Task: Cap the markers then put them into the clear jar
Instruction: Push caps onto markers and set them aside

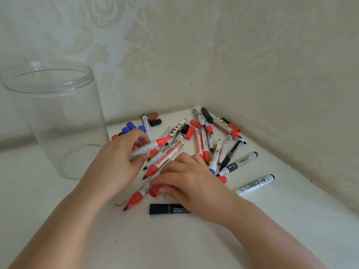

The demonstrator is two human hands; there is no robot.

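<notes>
At the left of the frame a tall clear plastic jar point(56, 117) stands open on the white counter point(174, 239). Right of it, at centre, the left hand point(118, 164) pinches a red-capped white marker point(150, 146) between thumb and fingers. Just right, the right hand point(186, 181) lies over the pile of loose markers and caps point(206, 140), its fingertips touching a red cap point(154, 191); whether it grips is unclear.

Walls: you face two cream wallpapered walls point(272, 55) with a pale embossed floral pattern.
Corner: they meet just right of centre point(202, 94).
Tabletop: your smooth off-white tabletop point(174, 245) runs into that corner.
Light: soft, even, with faint shadows.
</notes>
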